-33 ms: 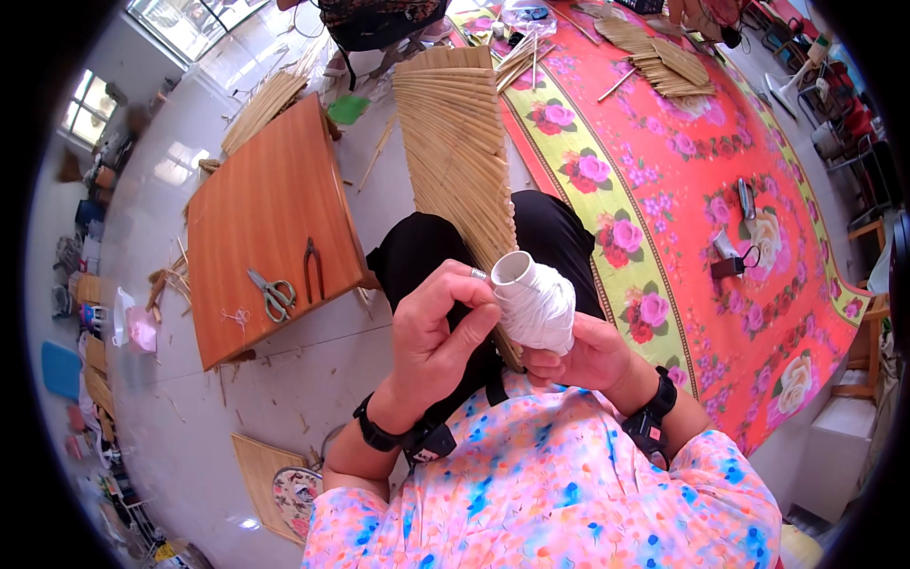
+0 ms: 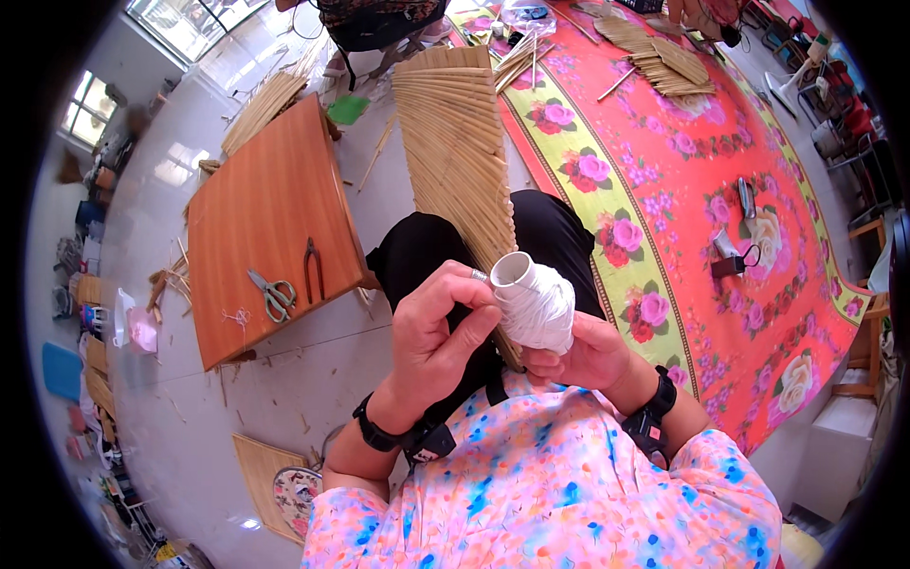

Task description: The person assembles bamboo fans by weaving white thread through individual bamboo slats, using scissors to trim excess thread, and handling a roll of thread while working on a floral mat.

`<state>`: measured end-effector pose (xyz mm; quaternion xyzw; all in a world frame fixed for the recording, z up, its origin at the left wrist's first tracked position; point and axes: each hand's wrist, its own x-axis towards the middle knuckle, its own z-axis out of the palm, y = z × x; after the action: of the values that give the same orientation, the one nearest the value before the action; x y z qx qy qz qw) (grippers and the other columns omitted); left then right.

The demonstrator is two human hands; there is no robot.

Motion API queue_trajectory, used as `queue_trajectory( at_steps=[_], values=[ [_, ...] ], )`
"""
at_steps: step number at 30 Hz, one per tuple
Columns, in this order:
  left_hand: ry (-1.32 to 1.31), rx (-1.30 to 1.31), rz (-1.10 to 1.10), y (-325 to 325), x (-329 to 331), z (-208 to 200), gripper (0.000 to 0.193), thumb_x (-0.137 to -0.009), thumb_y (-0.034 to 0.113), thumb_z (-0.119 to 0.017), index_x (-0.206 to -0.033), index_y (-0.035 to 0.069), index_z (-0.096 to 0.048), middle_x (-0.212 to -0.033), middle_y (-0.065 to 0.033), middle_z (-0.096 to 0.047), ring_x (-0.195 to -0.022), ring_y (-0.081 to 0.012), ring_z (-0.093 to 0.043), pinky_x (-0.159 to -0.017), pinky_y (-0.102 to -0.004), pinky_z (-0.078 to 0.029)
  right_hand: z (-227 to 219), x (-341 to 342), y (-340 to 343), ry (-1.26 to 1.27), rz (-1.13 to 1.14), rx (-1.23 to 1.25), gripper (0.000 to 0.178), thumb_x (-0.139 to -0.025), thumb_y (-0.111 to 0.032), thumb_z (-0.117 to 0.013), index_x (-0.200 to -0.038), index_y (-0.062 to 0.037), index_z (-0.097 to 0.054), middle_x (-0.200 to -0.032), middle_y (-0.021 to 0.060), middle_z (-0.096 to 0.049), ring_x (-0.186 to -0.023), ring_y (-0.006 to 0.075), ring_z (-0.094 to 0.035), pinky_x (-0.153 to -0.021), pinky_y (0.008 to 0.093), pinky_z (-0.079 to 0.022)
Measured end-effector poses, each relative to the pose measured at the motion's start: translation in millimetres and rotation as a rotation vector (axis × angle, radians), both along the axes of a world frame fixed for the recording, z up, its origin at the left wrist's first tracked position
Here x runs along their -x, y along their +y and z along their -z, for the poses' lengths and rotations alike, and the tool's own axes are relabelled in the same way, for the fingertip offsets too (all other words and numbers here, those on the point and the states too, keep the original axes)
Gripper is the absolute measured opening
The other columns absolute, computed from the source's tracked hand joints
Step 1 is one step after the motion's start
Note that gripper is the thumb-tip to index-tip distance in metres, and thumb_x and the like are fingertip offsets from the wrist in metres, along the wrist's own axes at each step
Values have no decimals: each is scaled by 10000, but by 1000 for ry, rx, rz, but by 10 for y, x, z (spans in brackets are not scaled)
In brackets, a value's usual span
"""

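Note:
A spool of white thread is tilted over my lap, its hollow tube end facing up and left. My right hand is closed around its lower right side. At the tube's left edge, the thumb and forefinger of my left hand are pinched together; what lies between them is too small to make out. A ring is on one finger of that hand. Beneath the spool, a long panel of bound, straw-coloured stalks rests between my knees and stretches away from me.
To the left stands a wooden table with scissors, pliers and a thread scrap. A red floral cloth spreads on the right, carrying stalk bundles and a black-handled tool. A person's dark-clothed legs are at the far side.

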<state>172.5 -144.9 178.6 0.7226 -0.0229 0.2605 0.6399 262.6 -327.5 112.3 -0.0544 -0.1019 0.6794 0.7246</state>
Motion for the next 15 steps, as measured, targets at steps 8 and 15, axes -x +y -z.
queue_trajectory(
  at_steps=[8,15],
  values=[
    [75,22,78,102,8,-53,124,-802,18,-676,-874,5,-575,-874,-58,-548,-777,-122,-506,-692,-229,-410,23,-44,-22,-125,43,30,528,-938,-413,-493,-1256,6,-452,-963,61,-515,-856,154,-492,-796,330,-423],
    [42,139,121,108,-23,-175,238,-804,45,-695,-1022,13,-604,-1070,-49,-461,-923,-102,-472,-791,-219,-395,-54,-86,-14,-320,129,74,549,-929,-451,-505,-1195,29,-500,-925,79,-550,-833,157,-531,-760,300,-439]
  ],
)
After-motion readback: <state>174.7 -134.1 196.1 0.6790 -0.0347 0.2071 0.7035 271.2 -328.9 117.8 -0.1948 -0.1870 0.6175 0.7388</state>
